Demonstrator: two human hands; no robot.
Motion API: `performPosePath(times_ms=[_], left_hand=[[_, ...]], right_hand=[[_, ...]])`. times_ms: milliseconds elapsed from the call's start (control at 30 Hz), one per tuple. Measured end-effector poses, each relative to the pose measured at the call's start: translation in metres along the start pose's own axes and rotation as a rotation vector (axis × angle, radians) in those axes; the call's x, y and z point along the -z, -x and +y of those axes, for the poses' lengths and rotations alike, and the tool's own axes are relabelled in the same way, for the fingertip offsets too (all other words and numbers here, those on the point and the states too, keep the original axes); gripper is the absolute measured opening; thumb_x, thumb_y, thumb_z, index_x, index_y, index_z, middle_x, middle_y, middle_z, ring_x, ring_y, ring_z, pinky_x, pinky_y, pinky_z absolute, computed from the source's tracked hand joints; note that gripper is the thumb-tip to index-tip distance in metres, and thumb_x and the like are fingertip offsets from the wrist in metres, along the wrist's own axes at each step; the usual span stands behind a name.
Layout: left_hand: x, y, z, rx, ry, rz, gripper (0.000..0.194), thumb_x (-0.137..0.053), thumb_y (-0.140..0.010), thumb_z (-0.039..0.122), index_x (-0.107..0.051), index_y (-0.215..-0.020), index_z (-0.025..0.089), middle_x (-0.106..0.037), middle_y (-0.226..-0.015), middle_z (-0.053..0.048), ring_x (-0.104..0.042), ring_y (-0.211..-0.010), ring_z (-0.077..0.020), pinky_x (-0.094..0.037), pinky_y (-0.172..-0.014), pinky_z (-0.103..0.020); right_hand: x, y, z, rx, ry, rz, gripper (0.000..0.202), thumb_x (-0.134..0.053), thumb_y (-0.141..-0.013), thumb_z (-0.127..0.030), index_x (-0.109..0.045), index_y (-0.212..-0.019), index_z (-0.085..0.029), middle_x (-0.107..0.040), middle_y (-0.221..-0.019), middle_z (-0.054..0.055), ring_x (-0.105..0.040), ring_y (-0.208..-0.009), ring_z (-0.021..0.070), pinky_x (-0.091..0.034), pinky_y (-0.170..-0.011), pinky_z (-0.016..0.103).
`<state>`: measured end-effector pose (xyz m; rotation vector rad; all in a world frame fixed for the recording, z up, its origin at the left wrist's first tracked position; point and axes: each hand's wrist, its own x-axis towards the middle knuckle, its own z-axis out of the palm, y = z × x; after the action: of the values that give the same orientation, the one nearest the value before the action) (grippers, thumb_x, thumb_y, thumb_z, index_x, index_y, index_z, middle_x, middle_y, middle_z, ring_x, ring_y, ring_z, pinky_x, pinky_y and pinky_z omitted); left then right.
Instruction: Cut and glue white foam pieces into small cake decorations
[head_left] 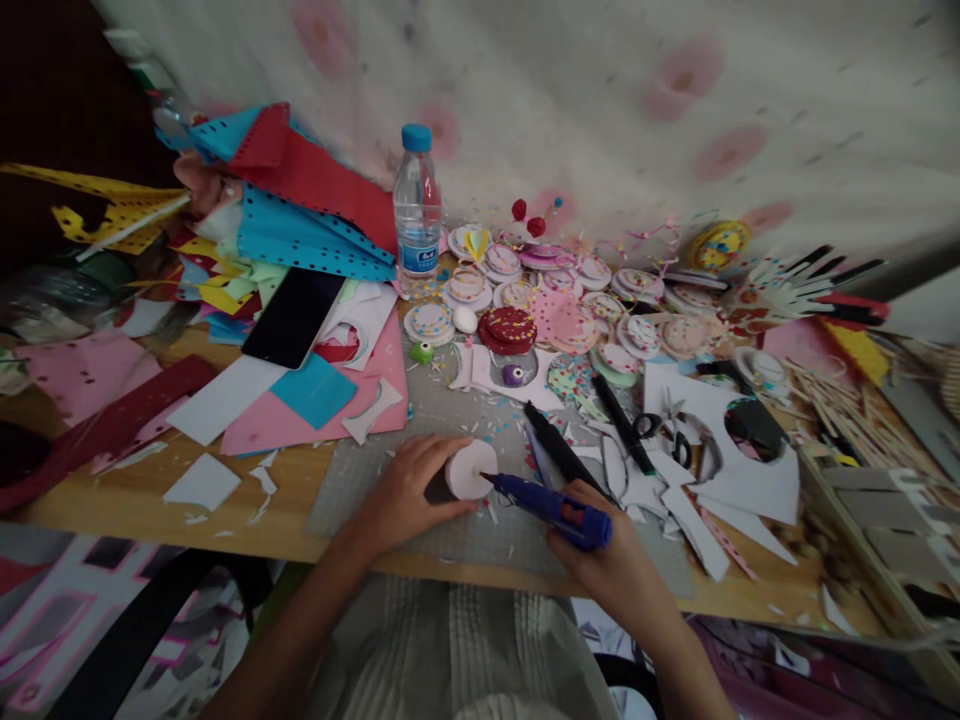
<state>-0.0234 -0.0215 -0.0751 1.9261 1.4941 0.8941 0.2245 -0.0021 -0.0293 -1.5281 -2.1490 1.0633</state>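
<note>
Between the thumb and fingers of my left hand [409,495] is a small round white piece [471,468], its flat face turned up. My right hand [600,550] grips a thick blue pen [547,505] that slants to the left. Its dark, narrow tip is at the right part of the white face; whether it touches cannot be made out. Both hands are over a grey cutting mat [450,545] strewn with paper scraps. A black marker [566,455] lies just beyond my right hand.
Farther back stand a water bottle [418,215] and several decorated paper discs [508,328]. A phone [294,315] rests on coloured sheets at the left. Scissors [664,430], another black marker [624,425] and cut white card [757,470] lie at the right.
</note>
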Motion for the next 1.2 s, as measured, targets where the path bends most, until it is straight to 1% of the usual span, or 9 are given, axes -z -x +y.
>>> performPosePath(times_ms=[267,400,567,800,1033,1200], left_hand=[[-0.0015,0.0008,-0.0031,-0.047,-0.024,0.031,0.061,-0.074,-0.076,0.042,-0.050,-0.130,0.026,-0.064,-0.121,-0.007,-0.058,-0.110,-0.0253,-0.045,-0.096,-0.040],[-0.0003,0.0003,-0.0018,-0.037,-0.012,0.018,0.061,-0.075,-0.076,0.040,-0.050,-0.130,0.027,-0.064,-0.119,-0.007,-0.058,-0.109,-0.0254,-0.045,-0.096,-0.041],[-0.0005,0.0009,-0.0018,-0.014,-0.014,0.011,0.061,-0.074,-0.077,0.040,-0.049,-0.131,0.029,-0.063,-0.122,-0.007,-0.057,-0.112,-0.0265,-0.044,-0.098,-0.043],[-0.0003,0.0005,-0.0014,-0.033,-0.011,0.022,0.060,-0.074,-0.077,0.040,-0.050,-0.130,0.026,-0.064,-0.121,-0.007,-0.057,-0.111,-0.0256,-0.045,-0.097,-0.042],[-0.0005,0.0006,-0.0016,-0.050,-0.028,0.027,0.061,-0.074,-0.077,0.041,-0.048,-0.131,0.027,-0.063,-0.123,-0.007,-0.057,-0.113,-0.0256,-0.044,-0.098,-0.041],[-0.0006,0.0000,-0.0014,-0.041,-0.014,0.034,0.062,-0.074,-0.076,0.040,-0.050,-0.131,0.027,-0.064,-0.121,-0.007,-0.058,-0.112,-0.0261,-0.044,-0.098,-0.041]], right_hand=[[-0.0005,0.0000,-0.0006,0.001,0.004,-0.006,0.012,-0.048,-0.072,-0.016,-0.041,-0.066,-0.024,-0.045,-0.071,-0.001,-0.051,-0.064,0.0159,-0.036,-0.057,0.027],[-0.0004,0.0008,0.0000,0.001,0.002,0.001,0.011,-0.049,-0.073,-0.016,-0.042,-0.067,-0.023,-0.046,-0.073,-0.001,-0.052,-0.065,0.0162,-0.037,-0.058,0.027],[-0.0009,0.0013,-0.0016,-0.008,-0.028,0.015,0.011,-0.049,-0.073,-0.017,-0.043,-0.068,-0.023,-0.046,-0.073,-0.002,-0.052,-0.065,0.0159,-0.037,-0.057,0.027],[-0.0008,0.0001,0.0011,0.013,-0.009,0.027,0.011,-0.048,-0.071,-0.016,-0.041,-0.067,-0.023,-0.045,-0.072,-0.002,-0.051,-0.064,0.0156,-0.036,-0.056,0.027],[0.0001,0.0009,0.0030,0.011,-0.007,0.016,0.011,-0.047,-0.071,-0.016,-0.041,-0.066,-0.023,-0.044,-0.072,-0.002,-0.051,-0.064,0.0159,-0.035,-0.057,0.027],[0.0011,-0.0002,0.0035,0.019,0.016,0.027,0.008,-0.048,-0.072,-0.017,-0.044,-0.068,-0.022,-0.047,-0.073,-0.001,-0.054,-0.065,0.0162,-0.038,-0.059,0.027]])
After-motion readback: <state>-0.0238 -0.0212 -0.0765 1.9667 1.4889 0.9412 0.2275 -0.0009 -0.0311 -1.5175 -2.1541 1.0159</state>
